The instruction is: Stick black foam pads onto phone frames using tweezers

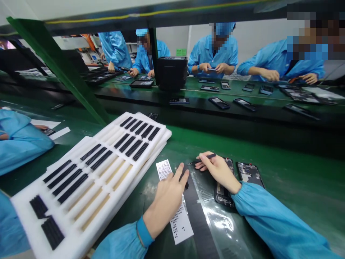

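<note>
My left hand lies palm down with its fingers spread, over a white sheet of small black dots and the upper end of a dark strip. In my right hand are black tweezers, gripped between thumb and fingers, with their tip near the strip's top end. A clear plastic sheet lies beside the strip. Under and beside my right wrist is an opened phone, partly hidden. A second opened phone lies to its right.
Stacked white foam trays with black and tan strips fill the left. A green slanted post stands behind them. Across the bench, people in blue handle phones; several phones lie on the black ledge. A person's blue sleeve is at far left.
</note>
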Tool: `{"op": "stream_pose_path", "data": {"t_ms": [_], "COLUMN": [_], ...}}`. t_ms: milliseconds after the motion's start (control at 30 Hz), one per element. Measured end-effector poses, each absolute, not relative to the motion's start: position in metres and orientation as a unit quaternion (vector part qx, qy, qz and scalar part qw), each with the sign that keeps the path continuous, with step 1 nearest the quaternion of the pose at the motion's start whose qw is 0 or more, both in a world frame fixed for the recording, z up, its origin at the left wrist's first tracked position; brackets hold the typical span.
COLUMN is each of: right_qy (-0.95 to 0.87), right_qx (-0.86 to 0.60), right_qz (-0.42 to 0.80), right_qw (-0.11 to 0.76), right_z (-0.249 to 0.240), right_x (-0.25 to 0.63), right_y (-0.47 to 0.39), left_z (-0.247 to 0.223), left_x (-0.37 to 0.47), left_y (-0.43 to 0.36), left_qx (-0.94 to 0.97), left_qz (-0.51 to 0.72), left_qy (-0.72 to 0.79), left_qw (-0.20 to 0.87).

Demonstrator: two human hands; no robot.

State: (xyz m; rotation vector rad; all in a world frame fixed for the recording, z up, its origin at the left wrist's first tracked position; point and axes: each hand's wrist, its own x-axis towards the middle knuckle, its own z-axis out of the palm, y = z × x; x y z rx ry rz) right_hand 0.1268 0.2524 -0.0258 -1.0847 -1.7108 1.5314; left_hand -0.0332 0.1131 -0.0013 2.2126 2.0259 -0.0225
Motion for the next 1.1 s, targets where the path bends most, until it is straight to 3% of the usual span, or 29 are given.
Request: {"op": "stream_pose_path", "data": {"t_ms": [300,567,667,800,1100], "right_qy": [-0.626,-0.543,-0.554,-0.557,-0.563], "right_qx": [-0.396,-0.328,-0.302,-0.323,-0.306], "right_qz": [0.602,0.661,0.659,0.651,0.664], "right_qw": [0.299,0.401,0.410,0.403,0.385], "right_z": [-0.034,0.012,0.036,0.043,0.037], "right_x": [0.119,0.126,0.135,0.140,0.138], "right_y": [0.255,0.229,0.207,0.191,0.183], "left_z": [-0.014,0.006,0.025,0.040,0.047], "left_x": [-0.040,-0.037,-0.031,-0.024,-0.013], "left_y": [0.121,0.112,0.103,0.094,0.085], "left_qx": [0.717,0.581,0.476,0.256,0.220], "left_qz": [0.034,0.297,0.435,0.614,0.646], "left_qy": [0.685,0.698,0.633,0.439,0.360], "left_qw": [0.125,0.296,0.428,0.604,0.636]}}
